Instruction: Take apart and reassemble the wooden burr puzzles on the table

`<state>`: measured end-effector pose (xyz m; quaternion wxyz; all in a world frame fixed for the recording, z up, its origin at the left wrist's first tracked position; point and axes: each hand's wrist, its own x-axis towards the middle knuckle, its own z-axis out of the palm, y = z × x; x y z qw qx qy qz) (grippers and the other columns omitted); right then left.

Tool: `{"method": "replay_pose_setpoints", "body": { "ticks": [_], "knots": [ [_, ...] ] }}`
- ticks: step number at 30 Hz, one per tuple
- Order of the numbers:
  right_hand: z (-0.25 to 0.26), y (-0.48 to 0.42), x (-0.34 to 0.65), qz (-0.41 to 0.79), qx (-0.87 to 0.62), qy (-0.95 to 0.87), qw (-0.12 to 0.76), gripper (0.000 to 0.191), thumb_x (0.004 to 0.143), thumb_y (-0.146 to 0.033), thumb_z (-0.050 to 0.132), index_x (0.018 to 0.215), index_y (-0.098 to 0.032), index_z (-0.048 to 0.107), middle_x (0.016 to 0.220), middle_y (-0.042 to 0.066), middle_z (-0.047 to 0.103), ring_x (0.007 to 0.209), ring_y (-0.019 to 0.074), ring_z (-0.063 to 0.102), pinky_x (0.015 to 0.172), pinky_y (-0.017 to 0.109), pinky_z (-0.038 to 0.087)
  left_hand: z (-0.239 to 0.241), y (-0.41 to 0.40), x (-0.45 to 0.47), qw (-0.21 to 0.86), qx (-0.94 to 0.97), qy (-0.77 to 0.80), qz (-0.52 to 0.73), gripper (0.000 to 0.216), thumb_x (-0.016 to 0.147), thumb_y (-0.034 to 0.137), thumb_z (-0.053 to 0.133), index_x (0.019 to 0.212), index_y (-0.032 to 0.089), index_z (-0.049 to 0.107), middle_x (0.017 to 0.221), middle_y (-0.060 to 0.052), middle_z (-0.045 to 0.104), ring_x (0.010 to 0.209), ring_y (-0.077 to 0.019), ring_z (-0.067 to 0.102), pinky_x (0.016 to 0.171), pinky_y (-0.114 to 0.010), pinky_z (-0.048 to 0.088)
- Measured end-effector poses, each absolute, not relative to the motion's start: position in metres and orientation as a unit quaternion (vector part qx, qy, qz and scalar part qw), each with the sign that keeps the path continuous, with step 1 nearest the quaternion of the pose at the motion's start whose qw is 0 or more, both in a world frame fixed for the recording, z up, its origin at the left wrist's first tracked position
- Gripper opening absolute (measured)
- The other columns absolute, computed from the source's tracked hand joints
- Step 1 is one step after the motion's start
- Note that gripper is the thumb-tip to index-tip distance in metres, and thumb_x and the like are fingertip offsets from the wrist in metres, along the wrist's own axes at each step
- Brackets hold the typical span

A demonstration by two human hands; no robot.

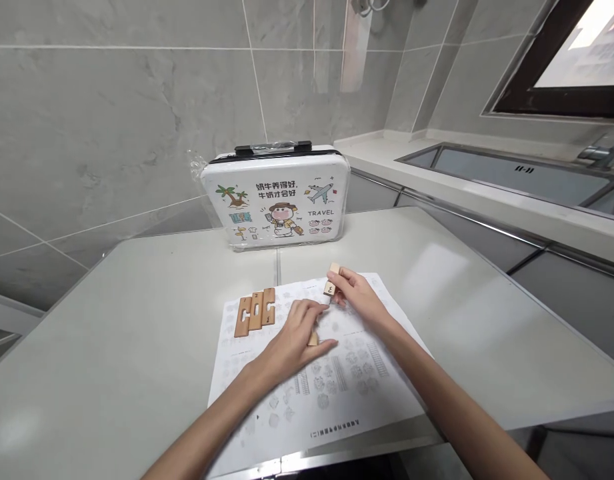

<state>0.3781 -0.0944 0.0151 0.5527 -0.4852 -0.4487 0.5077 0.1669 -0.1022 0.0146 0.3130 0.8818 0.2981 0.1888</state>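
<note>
My left hand (299, 332) rests on a printed instruction sheet (337, 393), its fingers curled over a small wooden piece (313, 339) that shows only at its lower end. My right hand (354, 293) pinches a notched wooden piece (331, 280) and holds it upright just above the sheet, close to my left fingertips. Three notched wooden bars (255, 311) lie side by side at the sheet's top left corner, apart from both hands.
A white tin case (277, 197) printed with a cartoon and the word TRAVEL stands upright at the far side of the grey table (111, 347). A steel sink (517, 177) is set in the counter at right. Tiled walls stand behind.
</note>
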Motion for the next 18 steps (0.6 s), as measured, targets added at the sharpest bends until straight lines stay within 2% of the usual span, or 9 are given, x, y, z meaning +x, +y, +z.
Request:
{"method": "replay_pose_setpoints", "body": {
  "ticks": [3,6,10,13,15,18],
  "knots": [
    [0.005,-0.091,0.382,0.557,-0.46,-0.42,0.55,0.048,0.087,-0.066,0.076,0.083,-0.02,0.063,0.078,0.0,0.07,0.052,0.0102,0.051,0.051,0.026,0.04,0.007,-0.109,0.176,0.314,0.899,0.257,0.166,0.061,0.096,0.05,0.074,0.148,0.03,0.049,0.139,-0.014,0.055,0.13,-0.035,0.054,0.103,-0.05,0.055],
    [-0.002,-0.088,0.385,0.604,-0.416,-0.39,0.558,0.046,0.088,-0.062,0.078,0.084,-0.019,0.062,0.085,0.004,0.073,0.054,0.0111,0.057,0.048,0.024,0.04,0.003,-0.11,0.18,0.303,0.91,0.23,0.167,0.069,0.093,0.053,0.077,0.151,0.031,0.048,0.14,-0.015,0.057,0.128,-0.0368,0.056,0.1,-0.053,0.056],
    [-0.005,-0.088,0.388,0.632,-0.374,-0.355,0.579,0.045,0.089,-0.06,0.079,0.084,-0.02,0.059,0.084,0.006,0.074,0.051,0.0118,0.058,0.043,0.023,0.038,0.008,-0.106,0.174,0.306,0.915,0.209,0.157,0.086,0.083,0.06,0.084,0.153,0.03,0.045,0.145,-0.016,0.054,0.132,-0.0377,0.055,0.105,-0.053,0.054],
    [-0.006,-0.09,0.389,0.644,-0.359,-0.329,0.59,0.046,0.088,-0.061,0.079,0.083,-0.021,0.057,0.076,0.003,0.071,0.048,0.0111,0.054,0.041,0.023,0.035,0.015,-0.099,0.162,0.293,0.918,0.224,0.144,0.097,0.076,0.068,0.086,0.154,0.028,0.044,0.148,-0.018,0.053,0.136,-0.0401,0.052,0.109,-0.055,0.051],
    [-0.007,-0.091,0.388,0.646,-0.355,-0.322,0.594,0.045,0.089,-0.061,0.079,0.086,-0.021,0.058,0.068,-0.001,0.066,0.046,0.0099,0.048,0.041,0.022,0.034,0.019,-0.094,0.152,0.27,0.922,0.237,0.143,0.091,0.078,0.068,0.084,0.15,0.028,0.048,0.148,-0.018,0.052,0.138,-0.0408,0.049,0.11,-0.056,0.048],
    [-0.01,-0.092,0.385,0.64,-0.369,-0.331,0.587,0.044,0.091,-0.063,0.076,0.09,-0.021,0.06,0.062,-0.005,0.057,0.044,0.008,0.04,0.042,0.021,0.028,0.02,-0.089,0.139,0.246,0.926,0.249,0.142,0.07,0.083,0.064,0.082,0.137,0.028,0.058,0.146,-0.016,0.053,0.137,-0.0401,0.048,0.109,-0.055,0.046]
  ]
}}
